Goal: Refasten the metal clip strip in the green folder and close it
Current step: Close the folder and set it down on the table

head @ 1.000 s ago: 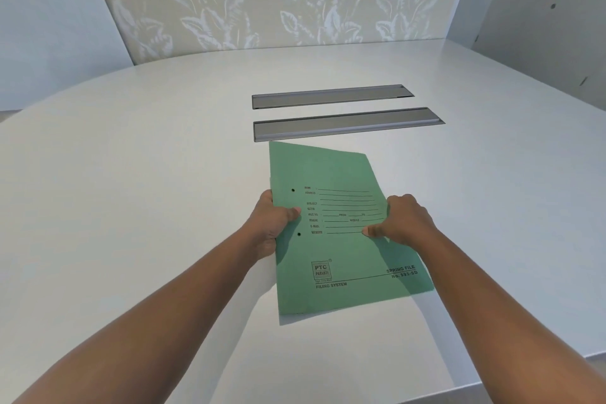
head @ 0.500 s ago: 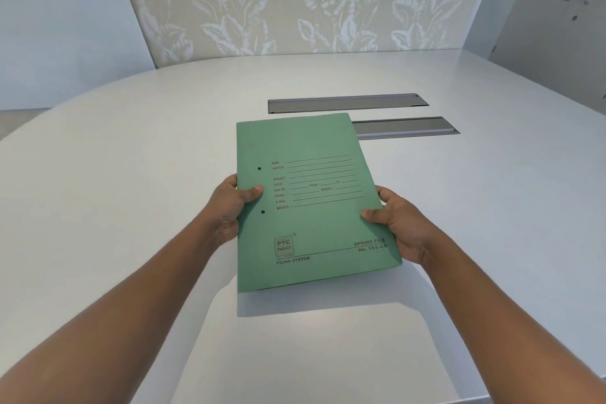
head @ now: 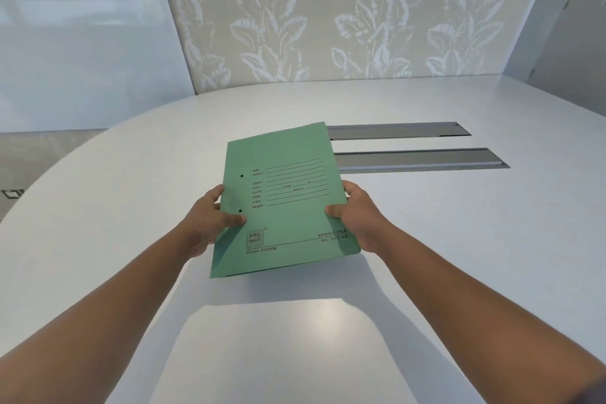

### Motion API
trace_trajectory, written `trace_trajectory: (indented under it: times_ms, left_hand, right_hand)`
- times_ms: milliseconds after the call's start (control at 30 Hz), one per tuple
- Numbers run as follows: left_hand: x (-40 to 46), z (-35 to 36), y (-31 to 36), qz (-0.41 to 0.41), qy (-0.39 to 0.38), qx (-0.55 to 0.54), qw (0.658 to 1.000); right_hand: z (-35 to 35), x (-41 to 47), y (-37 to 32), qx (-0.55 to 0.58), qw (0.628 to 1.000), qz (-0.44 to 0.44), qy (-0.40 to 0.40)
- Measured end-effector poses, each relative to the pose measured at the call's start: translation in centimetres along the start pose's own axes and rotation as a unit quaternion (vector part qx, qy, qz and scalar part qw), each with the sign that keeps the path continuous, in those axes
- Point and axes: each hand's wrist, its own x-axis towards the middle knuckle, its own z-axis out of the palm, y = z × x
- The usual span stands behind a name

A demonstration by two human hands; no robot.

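Observation:
The green folder (head: 285, 200) is closed, with its printed front cover facing me, and is held up above the white table (head: 459, 239), tilted toward me. My left hand (head: 213, 216) grips its left edge beside the two punched holes, thumb on the cover. My right hand (head: 354, 213) grips the right edge, thumb on top and fingers underneath. The metal clip strip is hidden inside the folder.
Two grey recessed cable trays (head: 416, 159) lie in the tabletop behind the folder. A leaf-patterned wall panel (head: 328, 16) stands beyond the table's curved far edge. The folder casts a shadow on the table below it.
Both hands have lifted the folder off the table and raised it toward me. It has shifted left, and the view has tilted up.

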Motion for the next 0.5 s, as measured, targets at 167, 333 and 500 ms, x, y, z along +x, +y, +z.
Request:
trace_trajectory:
  times_ms: [167, 333, 500]
  left_hand:
    - [4.4, -1.2, 0.5, 0.053, 0.104, 0.076, 0.99]
    - [9.7, -2.2, 0.9, 0.091, 0.152, 0.183, 0.967]
    - [15.1, -2.9, 0.5, 0.116, 0.159, 0.268, 0.943]
  right_hand:
    - [2.5, 4.9, -0.4, -0.038, 0.999, -0.028, 0.003]
    - [4.4, 9.1, -0.3, -0.103, 0.994, -0.036, -0.015]
    - [5.6, 12.9, 1.5, -0.226, 0.971, -0.076, -0.023]
